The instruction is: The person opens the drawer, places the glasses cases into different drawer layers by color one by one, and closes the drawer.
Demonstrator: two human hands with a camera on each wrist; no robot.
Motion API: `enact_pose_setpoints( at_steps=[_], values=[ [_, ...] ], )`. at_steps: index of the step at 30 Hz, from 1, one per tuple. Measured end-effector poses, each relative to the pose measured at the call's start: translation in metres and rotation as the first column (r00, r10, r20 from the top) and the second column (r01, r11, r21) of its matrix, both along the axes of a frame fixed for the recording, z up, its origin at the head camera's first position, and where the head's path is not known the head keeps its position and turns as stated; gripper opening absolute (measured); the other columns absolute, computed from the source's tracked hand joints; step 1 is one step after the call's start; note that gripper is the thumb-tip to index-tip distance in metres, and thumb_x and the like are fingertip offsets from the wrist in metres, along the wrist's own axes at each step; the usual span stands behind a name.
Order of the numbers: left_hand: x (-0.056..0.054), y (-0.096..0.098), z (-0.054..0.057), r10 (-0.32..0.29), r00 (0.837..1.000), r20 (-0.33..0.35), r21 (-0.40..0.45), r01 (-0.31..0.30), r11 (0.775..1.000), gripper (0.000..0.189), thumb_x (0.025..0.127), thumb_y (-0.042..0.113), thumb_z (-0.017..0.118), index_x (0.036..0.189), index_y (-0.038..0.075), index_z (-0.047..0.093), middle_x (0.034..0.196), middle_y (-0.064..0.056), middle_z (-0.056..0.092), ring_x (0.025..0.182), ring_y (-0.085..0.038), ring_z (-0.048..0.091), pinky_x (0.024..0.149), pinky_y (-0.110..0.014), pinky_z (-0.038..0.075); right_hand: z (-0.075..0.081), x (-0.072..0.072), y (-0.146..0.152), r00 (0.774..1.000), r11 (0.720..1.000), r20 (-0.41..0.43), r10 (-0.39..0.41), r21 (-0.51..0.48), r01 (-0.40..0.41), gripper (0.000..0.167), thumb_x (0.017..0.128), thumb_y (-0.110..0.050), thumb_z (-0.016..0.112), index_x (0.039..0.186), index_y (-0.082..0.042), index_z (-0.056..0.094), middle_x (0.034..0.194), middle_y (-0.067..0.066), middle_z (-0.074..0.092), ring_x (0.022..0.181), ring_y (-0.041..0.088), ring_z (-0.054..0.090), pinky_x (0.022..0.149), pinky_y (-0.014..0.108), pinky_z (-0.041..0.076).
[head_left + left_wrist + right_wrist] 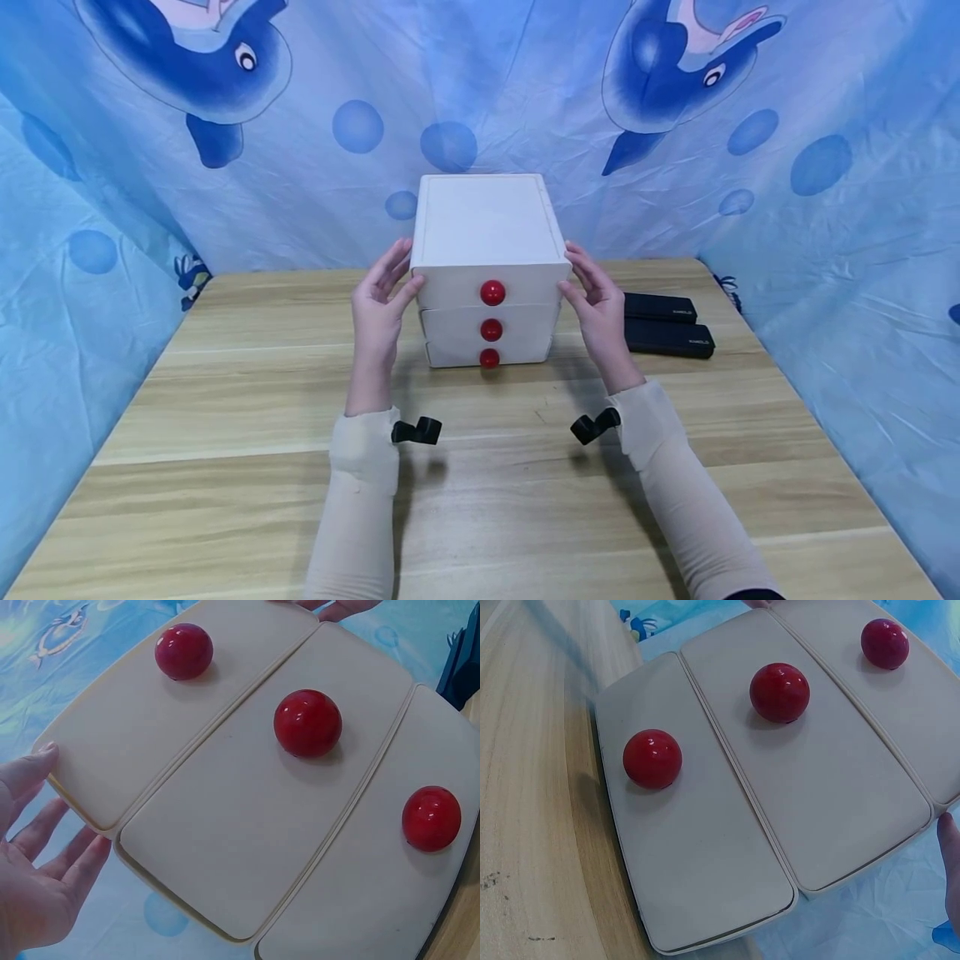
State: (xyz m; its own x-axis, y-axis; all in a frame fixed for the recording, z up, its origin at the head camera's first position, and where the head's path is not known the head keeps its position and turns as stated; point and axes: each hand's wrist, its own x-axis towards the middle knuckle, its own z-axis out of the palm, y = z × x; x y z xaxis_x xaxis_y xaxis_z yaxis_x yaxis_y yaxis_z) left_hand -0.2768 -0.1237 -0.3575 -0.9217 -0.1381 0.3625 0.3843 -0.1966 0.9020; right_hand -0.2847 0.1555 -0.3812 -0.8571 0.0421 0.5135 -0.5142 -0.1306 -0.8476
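Observation:
A white three-drawer box (491,221) stands on the wooden table, its drawers closed and a round red knob (492,292) on each front. At its left side is my left hand (378,312), thumb at the front edge beside the top drawer (142,712) and the other fingers extended along the side wall. My right hand (597,312) mirrors it on the opposite side, thumb by the upper front corner, fingers stretched back along the wall. In the right wrist view only a finger (950,855) of that hand shows at the box's edge.
Two flat black cases (667,340) lie side by side on the table, just right of my right hand. Blue curtains (450,150) with dolphin prints hang behind the table (225,467) and along both its sides. A small black device (416,431) sticks out from each wrist.

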Motion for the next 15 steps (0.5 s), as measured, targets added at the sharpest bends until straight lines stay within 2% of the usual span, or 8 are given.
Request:
enact_pose_setpoints(
  at_steps=[4,15],
  values=[
    [0.0008,-0.0007,-0.0003,-0.003,1.0,0.011,-0.009,0.004,1.0,0.051,0.089,0.004,0.068,0.138,0.008,0.053,0.142,-0.006,0.055,0.131,-0.019,0.052,0.102,-0.022,0.049,0.0002,0.0,-0.0007,1.0,1.0,0.0,-0.004,0.006,0.004,0.038,0.094,-0.003,0.061,0.132,-0.005,0.057,0.15,0.007,0.046,0.138,0.017,0.044,0.103,0.019,0.047],
    [0.0018,0.0002,-0.0025,-0.001,1.0,0.015,0.008,0.001,1.0,0.046,0.091,0.003,0.065,0.135,0.002,0.054,0.141,-0.012,0.055,0.128,-0.02,0.053,0.105,-0.025,0.047,-0.0005,-0.0002,-0.0011,1.0,1.0,-0.004,-0.007,-0.003,0.007,0.038,0.093,-0.002,0.06,0.131,-0.006,0.058,0.149,0.006,0.047,0.138,0.017,0.044,0.103,0.019,0.047]
  ],
)
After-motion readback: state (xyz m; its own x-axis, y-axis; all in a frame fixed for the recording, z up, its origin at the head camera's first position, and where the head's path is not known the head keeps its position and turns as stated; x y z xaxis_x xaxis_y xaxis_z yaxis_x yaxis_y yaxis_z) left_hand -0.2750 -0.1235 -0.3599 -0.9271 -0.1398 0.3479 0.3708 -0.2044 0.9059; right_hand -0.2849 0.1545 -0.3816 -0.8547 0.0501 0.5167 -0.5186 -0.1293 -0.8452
